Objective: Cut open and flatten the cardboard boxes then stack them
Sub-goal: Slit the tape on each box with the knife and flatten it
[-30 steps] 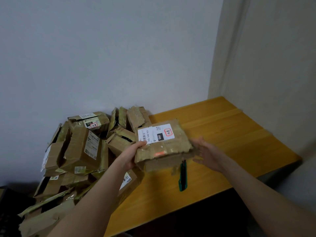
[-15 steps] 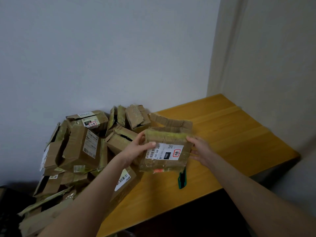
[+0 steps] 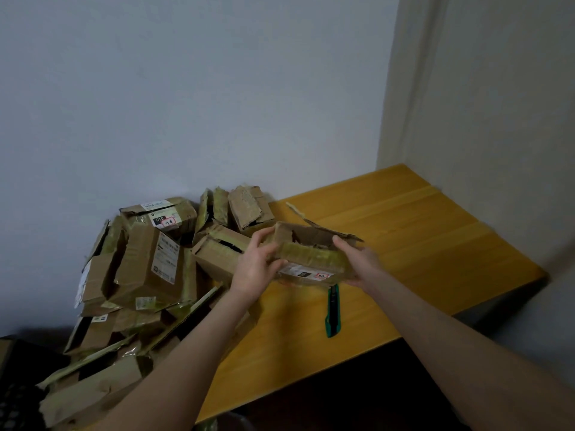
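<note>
I am holding an open brown cardboard box [image 3: 311, 259] over the yellow wooden table [image 3: 404, 228] | left hand [image 3: 255, 269] curling round its left end | right hand [image 3: 357, 262] gripping its right end

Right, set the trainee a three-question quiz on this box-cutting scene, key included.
1. True or false: the green utility knife is in the right hand.
2. The box gripped by the left hand and right hand is: A sealed; B open, inside showing; C flattened.
3. Fill in: the pile of boxes lies to the ____ of that box.

Key: 1 false, it lies on the table; 2 B; 3 left.
</note>
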`<move>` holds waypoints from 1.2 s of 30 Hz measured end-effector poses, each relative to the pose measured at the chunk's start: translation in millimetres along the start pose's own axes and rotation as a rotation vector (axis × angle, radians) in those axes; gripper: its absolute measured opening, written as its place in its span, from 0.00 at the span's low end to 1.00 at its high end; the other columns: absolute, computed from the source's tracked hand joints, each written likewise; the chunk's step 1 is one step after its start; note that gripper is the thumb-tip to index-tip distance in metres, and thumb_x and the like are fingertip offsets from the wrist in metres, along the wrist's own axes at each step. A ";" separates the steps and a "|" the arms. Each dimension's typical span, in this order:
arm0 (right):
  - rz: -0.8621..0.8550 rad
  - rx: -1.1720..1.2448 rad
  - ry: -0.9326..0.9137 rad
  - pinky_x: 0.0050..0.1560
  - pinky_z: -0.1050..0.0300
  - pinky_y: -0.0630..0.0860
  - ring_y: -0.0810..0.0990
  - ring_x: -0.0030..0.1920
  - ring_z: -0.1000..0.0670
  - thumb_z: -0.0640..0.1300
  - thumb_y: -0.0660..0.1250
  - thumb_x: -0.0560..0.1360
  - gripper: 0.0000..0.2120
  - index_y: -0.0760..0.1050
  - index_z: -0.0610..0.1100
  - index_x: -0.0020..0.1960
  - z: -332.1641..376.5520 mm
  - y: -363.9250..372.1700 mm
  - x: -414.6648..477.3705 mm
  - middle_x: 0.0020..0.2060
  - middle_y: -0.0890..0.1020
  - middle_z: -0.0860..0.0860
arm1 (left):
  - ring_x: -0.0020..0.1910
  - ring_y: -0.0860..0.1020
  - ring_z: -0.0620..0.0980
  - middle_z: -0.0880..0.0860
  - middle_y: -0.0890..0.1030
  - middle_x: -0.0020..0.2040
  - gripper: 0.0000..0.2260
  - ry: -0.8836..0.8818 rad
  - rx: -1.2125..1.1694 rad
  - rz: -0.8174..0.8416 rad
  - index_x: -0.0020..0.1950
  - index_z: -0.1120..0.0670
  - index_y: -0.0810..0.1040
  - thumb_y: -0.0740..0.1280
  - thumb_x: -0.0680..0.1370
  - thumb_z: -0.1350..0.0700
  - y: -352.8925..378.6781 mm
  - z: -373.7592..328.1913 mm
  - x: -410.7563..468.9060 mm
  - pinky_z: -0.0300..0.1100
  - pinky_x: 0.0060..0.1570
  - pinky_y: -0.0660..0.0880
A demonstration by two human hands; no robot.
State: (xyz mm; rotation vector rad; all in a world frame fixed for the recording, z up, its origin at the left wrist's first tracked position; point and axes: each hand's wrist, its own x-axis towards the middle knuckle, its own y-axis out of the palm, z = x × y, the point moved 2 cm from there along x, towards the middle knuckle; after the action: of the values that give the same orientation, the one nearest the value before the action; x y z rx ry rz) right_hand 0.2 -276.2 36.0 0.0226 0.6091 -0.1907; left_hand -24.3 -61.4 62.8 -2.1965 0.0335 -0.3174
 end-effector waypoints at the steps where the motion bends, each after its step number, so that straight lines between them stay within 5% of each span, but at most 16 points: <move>1: -0.014 -0.020 0.012 0.52 0.46 0.75 0.73 0.62 0.40 0.55 0.72 0.72 0.25 0.70 0.42 0.61 0.2 -0.1 0.4 0.53 0.72 0.47 | 0.55 0.75 0.43 0.50 0.64 0.74 0.09 0.055 0.052 0.006 0.54 0.53 0.82 0.71 0.75 0.55 0.1 -3.4 -1.6 0.47 0.62 0.74; 4: -0.061 -0.127 0.042 0.54 0.46 0.77 0.73 0.61 0.39 0.49 0.74 0.72 0.25 0.70 0.39 0.63 -0.4 -1.3 1.5 0.54 0.73 0.44 | 0.59 0.79 0.50 0.52 0.64 0.75 0.04 0.175 0.191 -0.013 0.48 0.57 0.80 0.70 0.76 0.57 1.6 -6.8 -5.5 0.44 0.58 0.73; 8: -0.091 -0.212 0.028 0.55 0.44 0.79 0.76 0.56 0.39 0.44 0.65 0.79 0.18 0.69 0.37 0.66 -2.8 -3.1 7.0 0.52 0.74 0.44 | 0.64 0.76 0.55 0.52 0.63 0.76 0.07 0.245 0.227 -0.016 0.53 0.57 0.81 0.68 0.77 0.59 0.8 -5.5 -5.8 0.44 0.53 0.78; 12: -0.038 -0.172 0.036 0.47 0.45 0.81 0.78 0.54 0.39 0.44 0.61 0.81 0.17 0.70 0.37 0.66 -4.7 -2.5 6.4 0.54 0.77 0.40 | 0.63 0.77 0.54 0.54 0.67 0.73 0.09 0.166 0.137 -0.053 0.56 0.56 0.82 0.69 0.76 0.61 -4.7 -2.7 -0.5 0.49 0.60 0.76; 15: -0.013 -0.131 0.046 0.39 0.49 0.80 0.78 0.56 0.38 0.43 0.57 0.82 0.19 0.65 0.39 0.71 -4.4 -2.1 3.6 0.62 0.74 0.40 | 0.58 0.78 0.53 0.53 0.69 0.71 0.10 0.127 0.096 -0.066 0.57 0.57 0.82 0.69 0.76 0.63 -7.9 1.3 4.0 0.43 0.59 0.74; 20: 0.007 -0.028 0.043 0.42 0.45 0.80 0.80 0.51 0.37 0.40 0.54 0.82 0.20 0.60 0.38 0.73 -3.7 -2.0 1.3 0.62 0.73 0.36 | 0.57 0.74 0.45 0.54 0.72 0.70 0.05 0.047 0.026 -0.108 0.50 0.59 0.82 0.69 0.76 0.63 -10.2 6.6 10.8 0.43 0.60 0.74; 25: 0.063 0.071 0.047 0.45 0.44 0.79 0.80 0.41 0.40 0.36 0.51 0.82 0.15 0.64 0.34 0.68 -3.5 -0.8 -0.5 0.58 0.75 0.35 | 0.64 0.74 0.53 0.54 0.73 0.69 0.03 -0.030 0.018 -0.139 0.47 0.61 0.82 0.68 0.77 0.63 -16.1 16.9 15.1 0.44 0.62 0.72; 30: 0.059 0.191 0.061 0.39 0.51 0.83 0.81 0.44 0.42 0.37 0.57 0.82 0.09 0.72 0.36 0.59 -0.4 -5.1 3.0 0.46 0.80 0.40 | 0.64 0.75 0.53 0.52 0.75 0.67 0.08 -0.214 -0.251 -0.183 0.44 0.49 0.81 0.69 0.76 0.63 -21.8 28.3 12.4 0.56 0.58 0.77; 34: -0.007 0.198 0.020 0.45 0.49 0.79 0.81 0.42 0.43 0.37 0.57 0.82 0.07 0.74 0.39 0.54 0.8 -6.3 5.7 0.44 0.80 0.42 | 0.60 0.74 0.43 0.47 0.74 0.65 0.07 -0.316 -0.431 0.027 0.47 0.55 0.82 0.65 0.78 0.63 -22.1 22.0 7.9 0.38 0.51 0.77; 36: -0.078 0.198 -0.012 0.43 0.49 0.80 0.82 0.45 0.42 0.37 0.57 0.82 0.07 0.73 0.39 0.55 -0.1 -5.2 7.0 0.49 0.80 0.41 | 0.57 0.76 0.45 0.49 0.78 0.62 0.09 -0.448 -0.649 0.094 0.52 0.56 0.81 0.62 0.80 0.56 -25.1 16.6 6.8 0.36 0.51 0.74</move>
State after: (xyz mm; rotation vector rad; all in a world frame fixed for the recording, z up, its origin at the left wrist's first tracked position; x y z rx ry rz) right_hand 4.8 -282.4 32.1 0.1890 0.5777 -0.3262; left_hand -16.0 -34.1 74.6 -2.8482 -0.0108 0.2888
